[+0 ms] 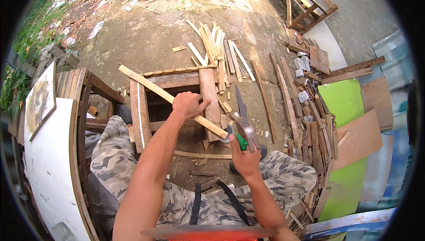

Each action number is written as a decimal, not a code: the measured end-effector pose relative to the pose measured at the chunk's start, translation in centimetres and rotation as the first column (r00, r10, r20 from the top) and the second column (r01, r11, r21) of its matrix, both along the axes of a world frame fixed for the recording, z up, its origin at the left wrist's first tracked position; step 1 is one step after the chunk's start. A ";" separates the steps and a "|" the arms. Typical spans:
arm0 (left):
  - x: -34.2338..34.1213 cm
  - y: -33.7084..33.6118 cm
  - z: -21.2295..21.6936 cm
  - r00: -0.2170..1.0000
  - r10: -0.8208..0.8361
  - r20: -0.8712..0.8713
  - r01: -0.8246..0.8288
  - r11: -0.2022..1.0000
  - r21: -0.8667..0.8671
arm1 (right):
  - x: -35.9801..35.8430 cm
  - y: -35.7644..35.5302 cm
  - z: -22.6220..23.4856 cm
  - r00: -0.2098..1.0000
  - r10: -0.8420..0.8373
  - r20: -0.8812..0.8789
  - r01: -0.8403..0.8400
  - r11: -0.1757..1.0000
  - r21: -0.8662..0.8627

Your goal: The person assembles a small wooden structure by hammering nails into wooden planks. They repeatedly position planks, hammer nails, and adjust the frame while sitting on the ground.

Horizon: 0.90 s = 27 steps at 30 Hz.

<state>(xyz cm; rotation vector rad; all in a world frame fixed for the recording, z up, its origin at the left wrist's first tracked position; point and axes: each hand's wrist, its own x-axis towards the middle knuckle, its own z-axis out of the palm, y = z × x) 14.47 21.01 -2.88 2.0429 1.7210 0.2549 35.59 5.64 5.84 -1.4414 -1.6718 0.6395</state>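
My left hand [188, 105] is closed over a pale wooden strip [152, 86], which lies slantwise across the top of a rough wooden frame [141, 117]. The strip's near end reaches past the frame's right-hand board [208, 86]. In my right hand [245, 161] is a claw hammer [248, 131] with a green grip, its metal head up beside the strip's near end. Just behind the hammer, a round tin [229, 131] shows only in part. Beyond it a dark, tapering blade, perhaps a handsaw [240, 101], lies on the ground.
Loose pale strips [212, 42] are heaped beyond the frame. Scrap wood [314, 139] piles up at the right, next to green panels [343, 99]. A wooden structure with a white board [48, 152] stands close on the left. Another wooden frame [301, 6] stands far right.
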 end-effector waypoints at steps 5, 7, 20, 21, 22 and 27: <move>0.0 -0.4 0.2 1.000 0.009 0.009 -0.009 0.999 0.039 | -1.2 0.6 -2.7 0.989 0.087 0.120 -0.075 0.992 -0.102; 0.5 -0.6 0.2 1.000 0.006 0.010 -0.007 0.999 0.050 | -0.4 1.3 -3.5 0.946 0.167 0.277 -0.016 0.879 -0.477; 0.6 -0.4 -0.2 0.995 0.097 0.006 -0.097 0.983 0.159 | 1.8 -0.1 1.0 0.947 -0.196 -0.254 0.177 0.979 -0.098; 0.6 -0.5 -0.2 0.993 0.120 0.022 -0.122 0.977 0.173 | 2.2 -0.2 0.6 0.947 -0.196 -0.255 0.172 0.979 -0.111; 0.6 -0.5 -0.2 0.989 0.143 0.038 -0.147 0.971 0.188 | 2.5 -0.4 0.1 0.948 -0.196 -0.251 0.166 0.977 -0.136; 0.6 -0.3 -0.7 0.972 0.219 0.080 -0.233 0.938 0.257 | 3.3 -0.8 -1.1 0.972 -0.234 -0.034 0.204 0.903 -0.379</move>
